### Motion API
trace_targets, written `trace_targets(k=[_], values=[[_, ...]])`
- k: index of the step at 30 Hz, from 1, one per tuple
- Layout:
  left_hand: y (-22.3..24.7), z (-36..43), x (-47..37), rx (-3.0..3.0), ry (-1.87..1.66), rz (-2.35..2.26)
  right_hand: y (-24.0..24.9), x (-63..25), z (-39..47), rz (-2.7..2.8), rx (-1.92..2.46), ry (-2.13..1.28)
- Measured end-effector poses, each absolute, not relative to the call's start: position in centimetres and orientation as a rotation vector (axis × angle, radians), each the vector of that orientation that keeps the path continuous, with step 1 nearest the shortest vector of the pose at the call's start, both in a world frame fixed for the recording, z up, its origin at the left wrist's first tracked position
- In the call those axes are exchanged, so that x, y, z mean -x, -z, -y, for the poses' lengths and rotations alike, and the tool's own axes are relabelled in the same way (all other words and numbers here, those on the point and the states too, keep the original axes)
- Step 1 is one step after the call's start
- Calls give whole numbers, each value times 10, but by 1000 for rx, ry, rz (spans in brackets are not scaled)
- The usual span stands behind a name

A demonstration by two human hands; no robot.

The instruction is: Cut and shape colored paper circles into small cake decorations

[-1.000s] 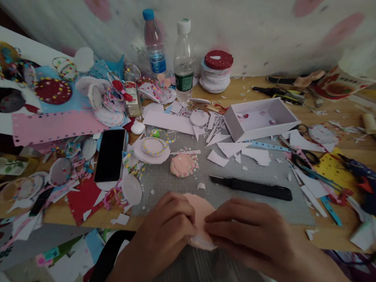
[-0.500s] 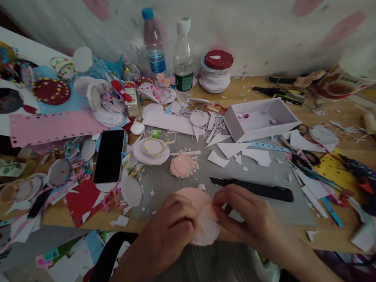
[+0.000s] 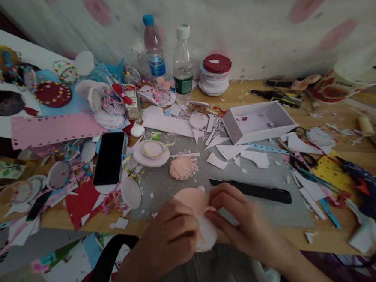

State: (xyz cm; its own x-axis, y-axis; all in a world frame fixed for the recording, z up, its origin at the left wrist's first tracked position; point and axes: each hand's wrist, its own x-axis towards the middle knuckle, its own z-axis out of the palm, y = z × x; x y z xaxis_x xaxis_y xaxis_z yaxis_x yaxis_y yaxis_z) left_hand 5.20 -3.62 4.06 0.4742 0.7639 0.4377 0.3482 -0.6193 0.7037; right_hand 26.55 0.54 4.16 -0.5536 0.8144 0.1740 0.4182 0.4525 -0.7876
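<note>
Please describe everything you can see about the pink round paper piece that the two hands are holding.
The pink round paper piece looks like thin, matte, salmon-pink paper cut as a disc. It lies at the near edge of the grey cutting mat, with a paler round layer hanging over the table edge. The left hand covers its lower left part; the right hand pinches its right rim, where the paper seems lifted or folded.

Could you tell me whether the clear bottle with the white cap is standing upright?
Upright: the clear bottle stands on its base, white cap on top.
</note>
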Motion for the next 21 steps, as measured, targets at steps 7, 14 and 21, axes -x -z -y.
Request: trace_targets(k=[7, 14, 21], values=[[-29, 45, -60, -1697, -1320, -1123, -26, -270, -8, 1911, 1184, -1055], [-26, 41, -60, -1665, -1259, -1170, -51, -269, -5, 2055, 829, -1160], [-40, 28, -53, -2120, -1196, -1143, -50, -265, -7, 2055, 850, -1074]])
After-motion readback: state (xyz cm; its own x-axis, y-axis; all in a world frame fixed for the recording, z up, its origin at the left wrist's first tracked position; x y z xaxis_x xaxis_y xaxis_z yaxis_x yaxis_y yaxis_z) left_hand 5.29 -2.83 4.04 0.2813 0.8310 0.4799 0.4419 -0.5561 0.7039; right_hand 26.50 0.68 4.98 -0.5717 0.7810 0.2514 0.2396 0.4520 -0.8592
